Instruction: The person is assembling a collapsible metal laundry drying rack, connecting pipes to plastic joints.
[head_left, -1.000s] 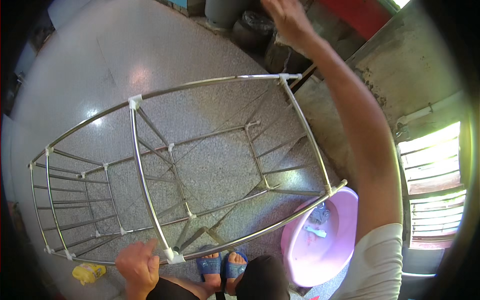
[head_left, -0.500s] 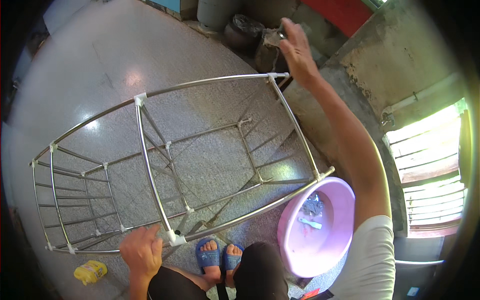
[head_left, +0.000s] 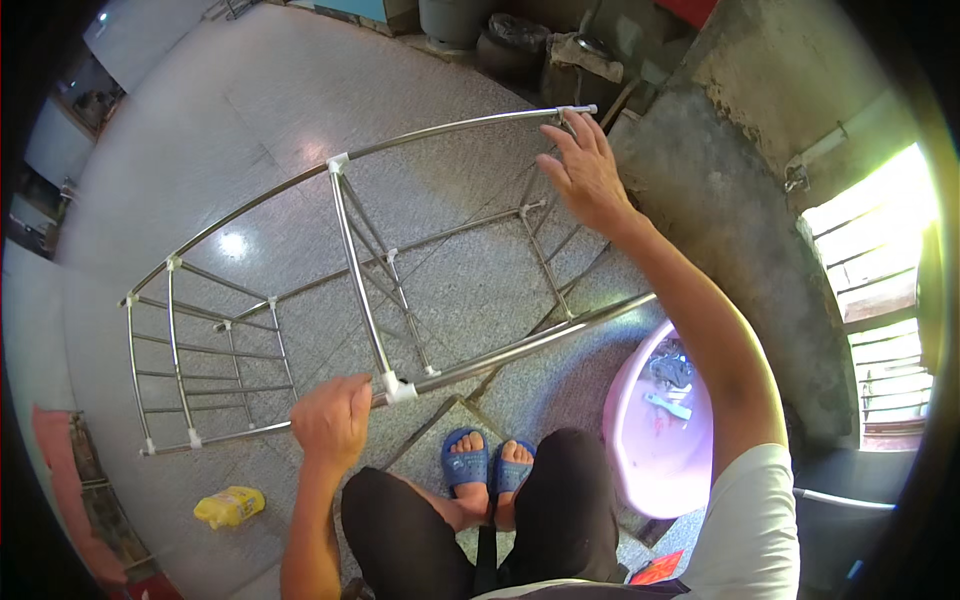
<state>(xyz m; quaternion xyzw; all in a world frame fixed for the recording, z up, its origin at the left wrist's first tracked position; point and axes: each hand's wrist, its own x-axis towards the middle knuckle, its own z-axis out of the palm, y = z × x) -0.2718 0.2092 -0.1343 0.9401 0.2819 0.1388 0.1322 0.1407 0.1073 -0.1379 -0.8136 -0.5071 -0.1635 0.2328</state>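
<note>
A metal tube rack (head_left: 352,250) with white plastic joints lies on its side across the floor before me. My left hand (head_left: 332,418) is closed round its near long tube, just left of a white joint (head_left: 398,388). At the rack's far right corner is my right hand (head_left: 585,175), its fingers spread and bent over the end of the far tube; whether the fingertips touch the metal I cannot tell. My right forearm hides part of the rack's right end.
A pink basin (head_left: 640,455) with a pale blue brush (head_left: 668,405) and grey cloth inside stands by my right knee. A yellow plastic container (head_left: 230,506) lies at lower left. Dark pots (head_left: 512,45) and a rough wall (head_left: 735,200) border the far right. My blue slippers (head_left: 466,460) are near the rack.
My right hand has come down from above the rack to its far right corner. My left hand stays on the near tube. The whole view has shifted, with the rack appearing further right and higher.
</note>
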